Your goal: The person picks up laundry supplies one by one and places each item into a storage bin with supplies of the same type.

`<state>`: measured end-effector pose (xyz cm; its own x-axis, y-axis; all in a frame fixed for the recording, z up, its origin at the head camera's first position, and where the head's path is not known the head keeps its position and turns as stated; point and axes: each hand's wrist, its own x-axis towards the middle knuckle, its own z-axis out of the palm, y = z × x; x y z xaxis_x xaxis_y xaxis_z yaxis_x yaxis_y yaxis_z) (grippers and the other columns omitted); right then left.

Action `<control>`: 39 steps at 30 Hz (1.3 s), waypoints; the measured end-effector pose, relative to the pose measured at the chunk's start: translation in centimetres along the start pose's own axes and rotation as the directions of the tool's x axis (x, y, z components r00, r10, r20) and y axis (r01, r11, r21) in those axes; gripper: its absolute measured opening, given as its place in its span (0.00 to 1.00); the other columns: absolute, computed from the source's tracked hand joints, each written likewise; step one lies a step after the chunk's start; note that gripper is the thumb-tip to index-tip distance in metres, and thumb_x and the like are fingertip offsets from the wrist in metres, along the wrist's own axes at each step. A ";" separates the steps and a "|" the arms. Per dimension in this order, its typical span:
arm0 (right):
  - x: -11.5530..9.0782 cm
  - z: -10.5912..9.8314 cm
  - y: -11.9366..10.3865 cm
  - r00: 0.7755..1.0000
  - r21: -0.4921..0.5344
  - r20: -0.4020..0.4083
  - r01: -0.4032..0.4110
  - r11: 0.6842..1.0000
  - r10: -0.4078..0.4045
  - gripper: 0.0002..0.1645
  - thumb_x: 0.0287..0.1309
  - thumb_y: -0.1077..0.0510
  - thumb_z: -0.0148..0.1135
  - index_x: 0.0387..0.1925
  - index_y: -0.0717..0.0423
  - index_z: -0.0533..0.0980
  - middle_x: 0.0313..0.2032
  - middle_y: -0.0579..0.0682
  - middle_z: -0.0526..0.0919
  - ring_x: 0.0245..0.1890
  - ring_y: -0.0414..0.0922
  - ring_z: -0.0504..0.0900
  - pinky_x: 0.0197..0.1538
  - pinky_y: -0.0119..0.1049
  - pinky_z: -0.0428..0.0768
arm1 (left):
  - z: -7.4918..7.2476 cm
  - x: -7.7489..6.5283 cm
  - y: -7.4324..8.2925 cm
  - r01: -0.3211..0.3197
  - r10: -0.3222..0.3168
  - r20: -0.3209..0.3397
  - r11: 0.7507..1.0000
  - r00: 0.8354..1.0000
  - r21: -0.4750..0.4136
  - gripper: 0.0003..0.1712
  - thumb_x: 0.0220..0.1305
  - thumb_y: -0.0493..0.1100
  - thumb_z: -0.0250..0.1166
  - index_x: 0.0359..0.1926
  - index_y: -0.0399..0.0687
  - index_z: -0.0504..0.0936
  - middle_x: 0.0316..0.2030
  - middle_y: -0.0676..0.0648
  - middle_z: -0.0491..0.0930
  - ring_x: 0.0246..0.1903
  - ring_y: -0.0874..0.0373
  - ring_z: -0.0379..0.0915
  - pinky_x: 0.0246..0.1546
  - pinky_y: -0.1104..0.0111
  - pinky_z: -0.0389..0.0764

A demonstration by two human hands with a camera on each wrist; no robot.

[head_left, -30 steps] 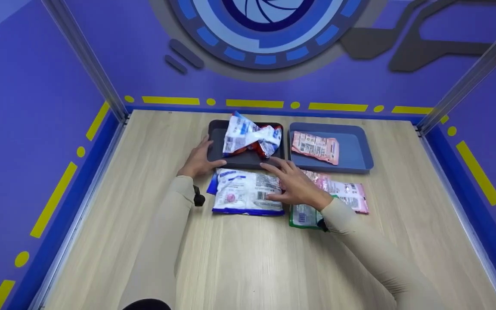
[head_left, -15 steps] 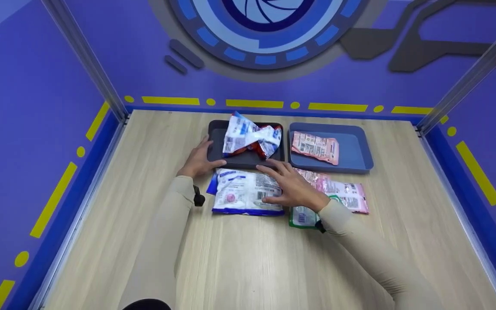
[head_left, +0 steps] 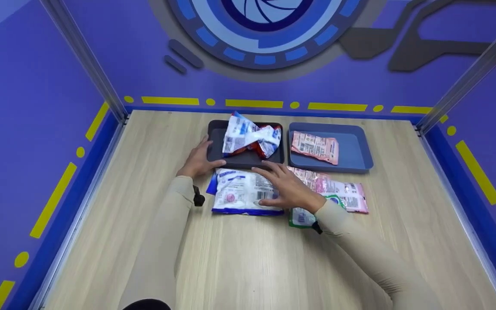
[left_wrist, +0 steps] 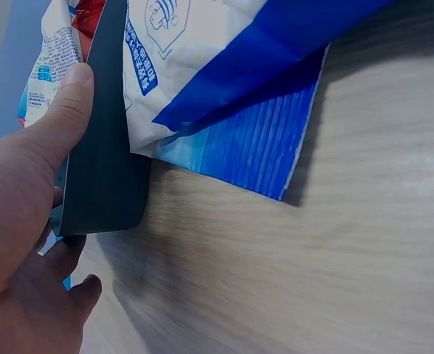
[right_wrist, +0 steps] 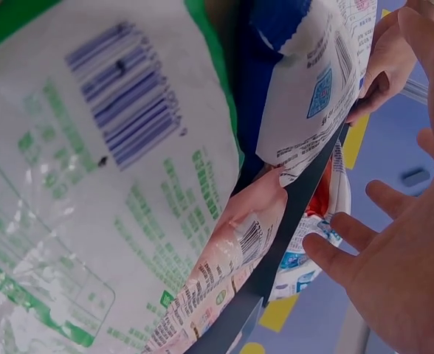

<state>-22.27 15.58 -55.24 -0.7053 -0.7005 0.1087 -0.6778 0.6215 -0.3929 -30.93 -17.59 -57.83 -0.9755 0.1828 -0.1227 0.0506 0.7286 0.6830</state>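
My left hand (head_left: pixel 197 161) lies at the front left corner of a dark grey tray (head_left: pixel 215 140). Its thumb is on the front rim, and the fingers are along the left side. A white, blue and red packet (head_left: pixel 237 133), bunched at the middle, rests in that tray. Over the right part of a white bag with blue ends (head_left: pixel 235 193), my right hand (head_left: pixel 290 187) has its fingers spread and holds nothing. That bag lies just in front of the dark tray. In the right wrist view, a green-edged bag (right_wrist: pixel 150 199) is close to the camera.
A blue-grey tray (head_left: pixel 355 150) stands right of the dark one, with a pink packet (head_left: pixel 317 147) in it. In front lie pink-and-white packets (head_left: pixel 349 196), partly overlapped by the green-edged bag. Purple walls (head_left: pixel 144 64) enclose the wooden table (head_left: pixel 248 258).
My right hand has shifted slightly left above the white bag, showing more of the pink packets. The left hand, the trays and the packets have stayed in place.
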 end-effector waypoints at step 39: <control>0.6 1.1 -1.0 0.995 -0.022 0.094 0.017 1.000 -0.014 0.57 0.57 0.25 0.66 0.82 0.28 0.50 0.80 0.55 0.50 0.76 0.60 0.53 0.69 0.68 0.65 | 0.1 -0.1 0.2 0.010 -0.010 -0.005 1.000 1.000 -0.001 0.56 0.63 0.56 0.74 0.80 0.39 0.54 0.82 0.41 0.40 0.80 0.44 0.39 0.78 0.53 0.49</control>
<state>-21.79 14.20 -55.77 -0.6728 -0.7393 0.0281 -0.6937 0.6172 -0.3713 -30.82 -17.46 -57.75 -0.9770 0.1719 -0.1264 0.0401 0.7296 0.6827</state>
